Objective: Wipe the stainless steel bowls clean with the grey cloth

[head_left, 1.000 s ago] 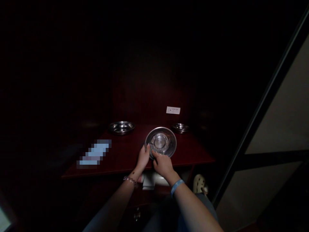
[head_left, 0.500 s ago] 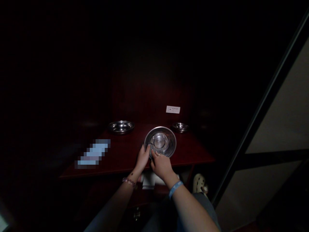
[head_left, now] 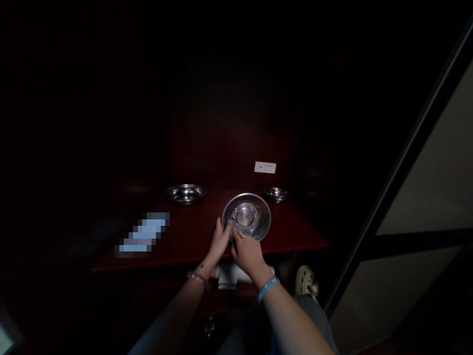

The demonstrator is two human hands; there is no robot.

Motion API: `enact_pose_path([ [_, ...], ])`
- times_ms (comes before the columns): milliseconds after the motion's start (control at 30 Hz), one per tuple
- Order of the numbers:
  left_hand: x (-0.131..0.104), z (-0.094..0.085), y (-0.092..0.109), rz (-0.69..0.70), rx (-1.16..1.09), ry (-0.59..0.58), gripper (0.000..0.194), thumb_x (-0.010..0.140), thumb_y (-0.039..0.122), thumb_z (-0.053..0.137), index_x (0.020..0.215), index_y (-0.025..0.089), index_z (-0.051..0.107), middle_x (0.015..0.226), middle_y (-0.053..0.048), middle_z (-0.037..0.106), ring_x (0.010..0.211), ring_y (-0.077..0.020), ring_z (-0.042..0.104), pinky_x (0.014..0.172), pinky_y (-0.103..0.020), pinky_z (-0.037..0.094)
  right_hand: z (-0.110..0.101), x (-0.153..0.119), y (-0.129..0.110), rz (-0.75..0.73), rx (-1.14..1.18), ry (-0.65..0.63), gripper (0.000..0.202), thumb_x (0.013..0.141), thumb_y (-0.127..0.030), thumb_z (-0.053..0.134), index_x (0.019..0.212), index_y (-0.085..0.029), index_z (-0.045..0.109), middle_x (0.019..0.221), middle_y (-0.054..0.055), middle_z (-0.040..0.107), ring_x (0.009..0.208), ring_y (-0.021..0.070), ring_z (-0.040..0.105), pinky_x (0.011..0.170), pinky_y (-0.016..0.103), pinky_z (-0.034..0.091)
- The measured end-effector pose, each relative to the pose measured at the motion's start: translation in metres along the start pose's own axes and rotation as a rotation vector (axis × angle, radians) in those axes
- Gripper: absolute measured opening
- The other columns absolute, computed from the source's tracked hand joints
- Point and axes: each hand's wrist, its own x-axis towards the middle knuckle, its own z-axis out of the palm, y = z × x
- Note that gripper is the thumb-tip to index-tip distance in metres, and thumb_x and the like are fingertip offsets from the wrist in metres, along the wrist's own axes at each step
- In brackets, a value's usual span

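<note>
A deep stainless steel bowl [head_left: 260, 211] is tilted toward me above the front of the dark red desk, its inside facing me. My left hand [head_left: 219, 242] grips its near left rim, thumb over the edge. Close beside it, my right hand [head_left: 247, 254] is closed at the near rim with its fingertips reaching inside. A dull greyish patch [head_left: 243, 230] shows by those fingertips; whether it is a cloth or a reflection I cannot make out. My left wrist carries a beaded bracelet, my right a blue band.
On the dark red desk [head_left: 188, 231] a wide shallow metal dish [head_left: 185, 194] stands back left, a smaller metal bowl [head_left: 277, 194] back right. A blurred-out bright rectangle [head_left: 143, 234] lies left. A white socket panel [head_left: 265, 167] is behind. Below sit white papers [head_left: 227, 276] and a cream clog [head_left: 305, 281].
The bowl has shifted very slightly to the right. Both hands keep nearly the same places on it.
</note>
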Motion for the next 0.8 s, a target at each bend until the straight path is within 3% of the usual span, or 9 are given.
enact_pose_path([
  [200,0.0006,0.0005,0.0000,0.068,-0.029,-0.035,0.043,0.087,0.039,0.055,0.124,0.017,0.051,0.127,-0.015,0.065,0.118,-0.0247,0.062,0.108,-0.040,0.043,0.0033,0.0007,0.0017,-0.012,0.035,0.022,0.061,0.093,-0.024,0.045,0.153,-0.015,0.038,0.138,0.014,0.062,0.119,0.0252,0.063,0.096,0.034,0.050],
  [367,0.0017,0.0009,-0.0011,0.046,-0.017,-0.037,0.047,0.088,0.043,0.054,0.127,0.016,0.051,0.131,-0.016,0.063,0.123,-0.0245,0.061,0.111,-0.040,0.041,0.0061,0.0009,0.0018,-0.015,0.049,0.028,0.065,0.092,-0.024,0.046,0.155,-0.013,0.034,0.139,0.016,0.061,0.122,0.0257,0.061,0.100,0.035,0.049],
  [567,0.0017,0.0000,-0.0014,0.083,-0.038,-0.059,0.046,0.085,0.051,0.058,0.115,0.017,0.059,0.119,-0.014,0.070,0.113,-0.0251,0.066,0.105,-0.040,0.045,0.0050,-0.0003,0.0011,-0.004,0.083,0.039,0.065,0.092,-0.024,0.046,0.155,-0.016,0.034,0.140,0.014,0.060,0.123,0.0248,0.060,0.101,0.034,0.048],
  [800,0.0033,-0.0012,-0.0039,0.061,-0.036,-0.015,0.040,0.080,0.052,0.060,0.099,0.017,0.062,0.101,-0.012,0.072,0.097,-0.0253,0.068,0.095,-0.041,0.051,0.0008,-0.0025,-0.0005,0.052,0.034,0.021,0.061,0.091,-0.024,0.049,0.152,-0.023,0.041,0.133,0.010,0.066,0.113,0.0254,0.066,0.091,0.035,0.051],
])
